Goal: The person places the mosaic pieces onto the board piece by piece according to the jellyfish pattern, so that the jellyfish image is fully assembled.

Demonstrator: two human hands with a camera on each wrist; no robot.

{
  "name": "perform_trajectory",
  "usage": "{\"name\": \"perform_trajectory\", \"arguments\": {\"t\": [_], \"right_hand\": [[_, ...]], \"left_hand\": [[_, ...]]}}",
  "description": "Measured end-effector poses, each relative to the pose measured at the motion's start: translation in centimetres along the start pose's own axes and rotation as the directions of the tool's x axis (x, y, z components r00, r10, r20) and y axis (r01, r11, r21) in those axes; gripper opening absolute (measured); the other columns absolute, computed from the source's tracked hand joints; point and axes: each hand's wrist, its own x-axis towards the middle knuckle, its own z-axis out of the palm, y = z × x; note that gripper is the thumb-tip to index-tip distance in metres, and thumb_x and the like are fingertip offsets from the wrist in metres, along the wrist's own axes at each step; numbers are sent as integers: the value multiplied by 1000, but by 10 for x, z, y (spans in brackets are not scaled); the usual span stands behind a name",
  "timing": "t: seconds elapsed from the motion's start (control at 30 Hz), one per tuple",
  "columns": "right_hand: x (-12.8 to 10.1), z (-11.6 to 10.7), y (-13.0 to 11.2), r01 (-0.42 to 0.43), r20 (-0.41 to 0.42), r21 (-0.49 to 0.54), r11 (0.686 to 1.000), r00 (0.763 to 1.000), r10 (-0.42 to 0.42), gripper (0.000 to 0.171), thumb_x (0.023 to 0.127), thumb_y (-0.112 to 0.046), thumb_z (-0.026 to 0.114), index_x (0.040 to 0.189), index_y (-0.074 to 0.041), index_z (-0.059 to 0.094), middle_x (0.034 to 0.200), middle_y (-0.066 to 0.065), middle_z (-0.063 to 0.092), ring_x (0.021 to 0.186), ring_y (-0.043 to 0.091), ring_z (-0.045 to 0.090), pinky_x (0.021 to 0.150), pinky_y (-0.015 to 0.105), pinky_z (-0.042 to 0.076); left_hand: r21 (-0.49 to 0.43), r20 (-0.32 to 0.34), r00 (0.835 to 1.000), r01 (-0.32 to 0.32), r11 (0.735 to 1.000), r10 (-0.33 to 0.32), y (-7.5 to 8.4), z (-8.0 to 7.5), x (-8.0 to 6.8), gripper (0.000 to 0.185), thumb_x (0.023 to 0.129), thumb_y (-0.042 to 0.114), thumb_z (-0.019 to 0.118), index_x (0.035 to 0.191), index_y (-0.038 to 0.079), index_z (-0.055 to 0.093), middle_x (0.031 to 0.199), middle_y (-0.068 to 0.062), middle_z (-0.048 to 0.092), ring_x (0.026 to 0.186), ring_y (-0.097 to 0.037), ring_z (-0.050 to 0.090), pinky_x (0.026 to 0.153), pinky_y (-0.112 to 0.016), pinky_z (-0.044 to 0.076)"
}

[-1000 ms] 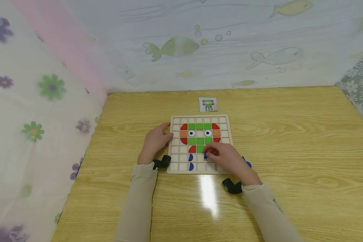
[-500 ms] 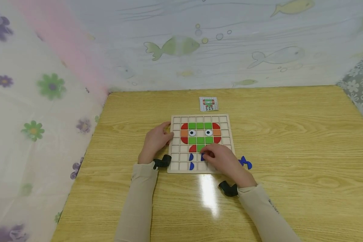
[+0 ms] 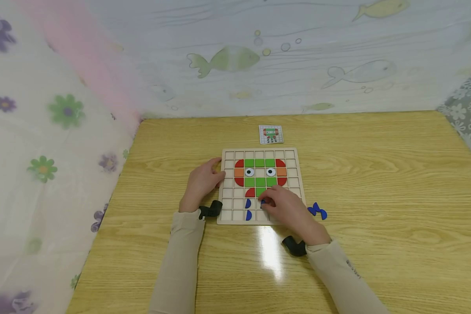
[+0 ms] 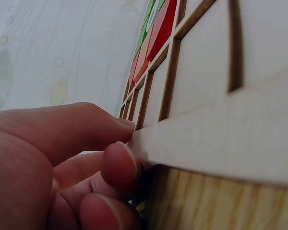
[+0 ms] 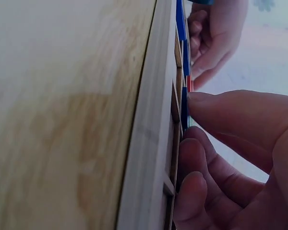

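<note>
A wooden grid board [image 3: 227,204] lies on the table with green squares [image 3: 260,182], red quarter-rounds, orange squares and two eye discs set in its cells. Two blue half-circle tiles sit one behind the other in a lower column. My left hand [image 3: 201,185] grips the board's left edge, one fingertip on the rim and the others curled beside it in the left wrist view. Over the lower middle cells, my right hand [image 3: 289,211] pinches another blue half-circle tile [image 3: 262,204] between thumb and fingers. In the right wrist view this blue tile [image 5: 184,108] stands within the grid's edge line, partly hidden by the fingertips.
Several loose blue tiles [image 3: 316,208] lie on the table just right of the board. A small printed card [image 3: 271,134] with a matching coloured figure lies behind the board. Patterned cloth hangs along the table's back and left sides. A black camera mount sits at each wrist.
My right hand has moved slightly left with the blue tile, bringing it down into a cell beside the middle column. The loose blue tiles have come into fuller view. My left hand stays put.
</note>
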Motion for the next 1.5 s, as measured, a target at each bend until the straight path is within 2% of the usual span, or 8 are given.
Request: {"name": "perform_trajectory", "arguments": {"t": [0.2,0.67,0.97,1.2,1.5], "right_hand": [[-1,0,-1,1,8,-37,999,1000,-1,9,81,-17,64,90,-18,68,89,-2,53,71,10,47,63,27,40],[-2,-1,-1,22,-22,-36,999,999,-22,11,82,-13,63,85,-22,68,92,-2,52,77,13,50,68,29,42],[-3,-7,2,-14,-6,10,1000,1000,14,14,83,-15,62,95,-18,66,92,-4,52,74,11,46,66,27,41],[-5,-23,16,-39,18,28,999,999,39,15,84,-19,61,98,-15,65,84,-5,53,73,13,47,65,28,40],[-13,-45,42,-129,50,83,988,991,125,17,86,-22,58,100,-15,64,83,-3,57,74,15,49,68,31,40]], "left_hand": [[2,-5,1000,-4,1000,4,1,0,0,54,83,32,51,135,19,40,54,5,57,55,-14,51,65,-30,36],[1,-12,1000,1,1000,-1,2,0,1,54,84,32,52,134,19,40,57,5,58,61,-15,52,71,-32,37],[-3,-3,1000,2,1000,-2,3,1,0,54,84,31,52,135,20,40,57,5,58,55,-14,51,63,-30,36],[-11,2,1000,9,1000,-9,3,1,0,53,84,32,52,135,20,40,57,5,58,52,-14,50,61,-30,35],[-21,-2,999,41,999,-41,1,2,-1,54,84,33,52,135,21,40,59,3,58,53,-15,51,59,-31,35]]}}
